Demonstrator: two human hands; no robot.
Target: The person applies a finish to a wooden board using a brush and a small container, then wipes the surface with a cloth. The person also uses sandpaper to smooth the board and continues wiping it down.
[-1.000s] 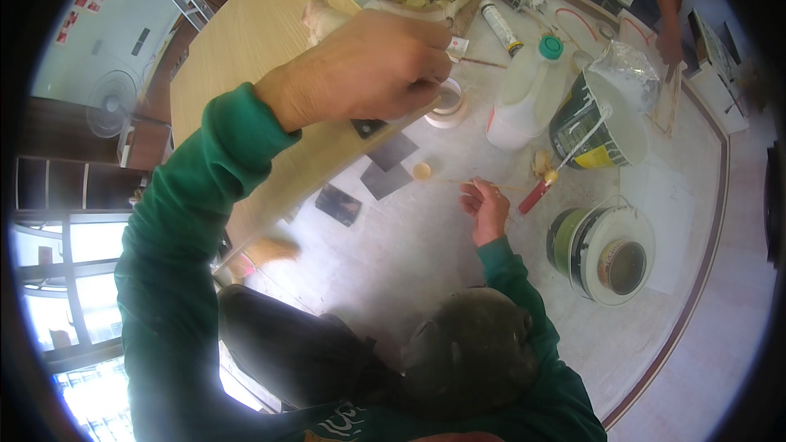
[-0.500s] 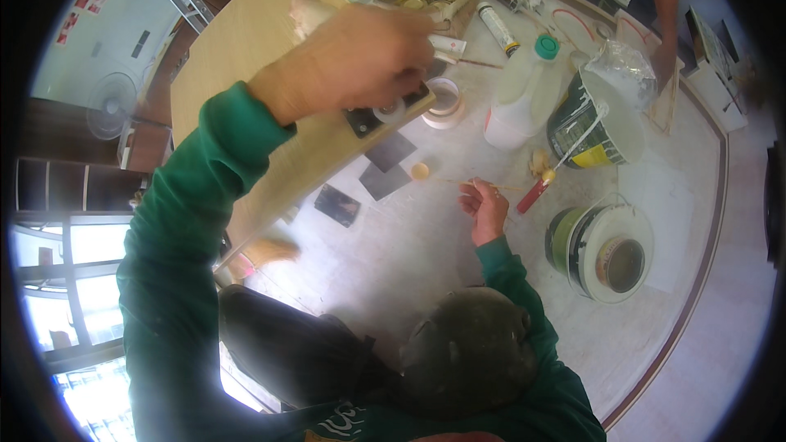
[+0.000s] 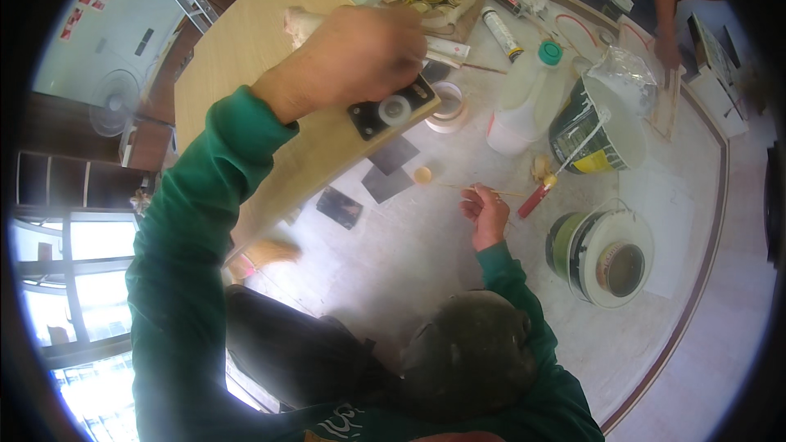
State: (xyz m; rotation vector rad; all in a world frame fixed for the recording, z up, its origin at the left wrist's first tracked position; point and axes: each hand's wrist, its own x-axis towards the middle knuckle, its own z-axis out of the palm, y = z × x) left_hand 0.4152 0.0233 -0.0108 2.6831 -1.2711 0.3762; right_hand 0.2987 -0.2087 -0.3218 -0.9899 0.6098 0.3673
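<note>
My left hand [image 3: 358,51] is curled closed above the end of a pale wooden panel [image 3: 237,61]; what its fingers hold, if anything, is hidden. Just below it, a black plate with a white round piece [image 3: 394,110] sits on the panel's end. A crumpled pale cloth [image 3: 301,26] shows beside the left hand's back. Over the floor, my right hand [image 3: 489,214] pinches a thin wooden stick [image 3: 509,192]. Near the stick's far end is a small round tan disc [image 3: 422,175]. Dark square sheets [image 3: 387,183] lie between the panel and the right hand.
Right of my right hand are a red-handled brush [image 3: 534,200], a lidded bucket [image 3: 565,247] and an open bucket [image 3: 626,135]. A green-capped jug [image 3: 520,106], tape rolls [image 3: 449,106] and a bag of small tins [image 3: 454,24] stand farther off. Another person's arm [image 3: 665,12] reaches in at far right.
My left hand has shifted slightly left, and more of the black plate shows beneath it. My right hand still holds the stick in nearly the same place.
</note>
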